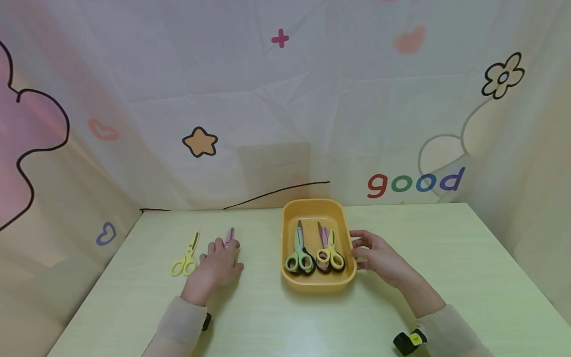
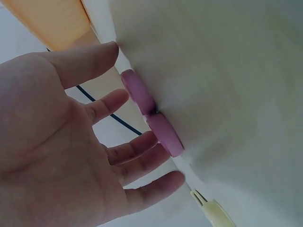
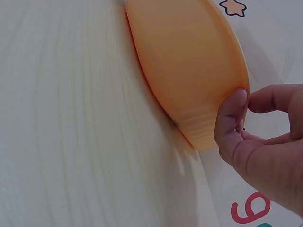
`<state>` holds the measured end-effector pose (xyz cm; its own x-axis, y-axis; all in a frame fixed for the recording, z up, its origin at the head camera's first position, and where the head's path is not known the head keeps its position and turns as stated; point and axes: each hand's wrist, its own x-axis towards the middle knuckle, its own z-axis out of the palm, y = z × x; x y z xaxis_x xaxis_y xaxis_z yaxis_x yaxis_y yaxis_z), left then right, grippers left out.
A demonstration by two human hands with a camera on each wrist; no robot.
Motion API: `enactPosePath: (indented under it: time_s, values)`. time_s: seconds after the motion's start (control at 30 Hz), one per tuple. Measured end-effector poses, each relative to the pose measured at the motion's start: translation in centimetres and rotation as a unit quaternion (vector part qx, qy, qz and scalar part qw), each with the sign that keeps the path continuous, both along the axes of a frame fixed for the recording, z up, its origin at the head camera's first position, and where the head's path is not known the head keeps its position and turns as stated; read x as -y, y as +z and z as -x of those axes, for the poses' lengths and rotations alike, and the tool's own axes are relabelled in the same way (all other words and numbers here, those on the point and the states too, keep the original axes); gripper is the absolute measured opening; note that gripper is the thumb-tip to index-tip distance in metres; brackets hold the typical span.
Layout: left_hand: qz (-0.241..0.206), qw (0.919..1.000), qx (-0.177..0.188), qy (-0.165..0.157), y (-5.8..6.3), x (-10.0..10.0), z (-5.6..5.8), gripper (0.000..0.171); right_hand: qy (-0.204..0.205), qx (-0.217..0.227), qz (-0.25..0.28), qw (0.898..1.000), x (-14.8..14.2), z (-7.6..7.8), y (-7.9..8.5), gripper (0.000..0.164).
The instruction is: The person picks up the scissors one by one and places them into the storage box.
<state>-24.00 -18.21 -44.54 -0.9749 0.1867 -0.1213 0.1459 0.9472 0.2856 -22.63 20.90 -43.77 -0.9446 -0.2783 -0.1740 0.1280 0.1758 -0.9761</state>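
Note:
In the head view, my left hand [image 1: 218, 265] reaches over purple scissors [image 1: 229, 235], hiding their handles. The left wrist view shows its fingers spread loosely around the purple handle loops [image 2: 164, 135], with fingertips near or touching them; no grip shows. Yellow scissors [image 1: 190, 253] lie just left of that hand. A yellow tray [image 1: 318, 287] stands to the right, and my right hand [image 1: 379, 255] holds its right side. In the right wrist view the thumb lies against the outer tray wall [image 3: 184, 56], with the forefinger at the rim.
Inside the tray lie several scissors: green ones [image 1: 298, 248], yellow ones [image 1: 331, 250], and pink and black ones partly beneath. A pale wooden table [image 1: 276, 327] carries everything. A printed curtain [image 1: 250, 99] hangs along the back edge. Each wrist wears a dark strap.

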Motion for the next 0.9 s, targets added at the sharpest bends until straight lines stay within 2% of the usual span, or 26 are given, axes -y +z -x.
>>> enactPosePath:
  time_s: [0.13, 0.37, 0.53, 0.63, 0.77, 0.9]
  values:
    - [-0.001, 1.0, 0.001, -0.004, -0.4, 0.2, 0.3, 0.046, 0.0, 0.001, 0.001, 1.0, 0.0, 0.0, 0.0, 0.06]
    - [0.006, 0.9998, 0.019, 0.002, 0.1, 0.2, 0.2, 0.049, 0.001, 0.001, 0.002, 1.0, 0.0, 0.0, -0.1, 0.059]
    - [0.002, 0.9997, 0.024, 0.009, -0.6, 0.4, 0.6, 0.05, 0.003, 0.0, 0.007, 1.0, 0.0, 0.0, -0.1, 0.059]
    - [0.001, 0.9997, 0.022, 0.008, -0.9, 0.5, 0.9, 0.044, 0.003, 0.001, 0.006, 1.0, 0.0, 0.0, -0.1, 0.06]
    - [0.003, 0.9996, 0.029, 0.005, -0.1, 0.3, 0.6, 0.039, 0.002, 0.001, 0.003, 1.0, 0.0, 0.0, -0.1, 0.06]
    - [0.012, 0.9995, 0.03, 0.0, 0.7, 0.0, 0.3, 0.04, 0.001, 0.0, 0.003, 1.0, 0.0, -0.1, -0.1, 0.06]
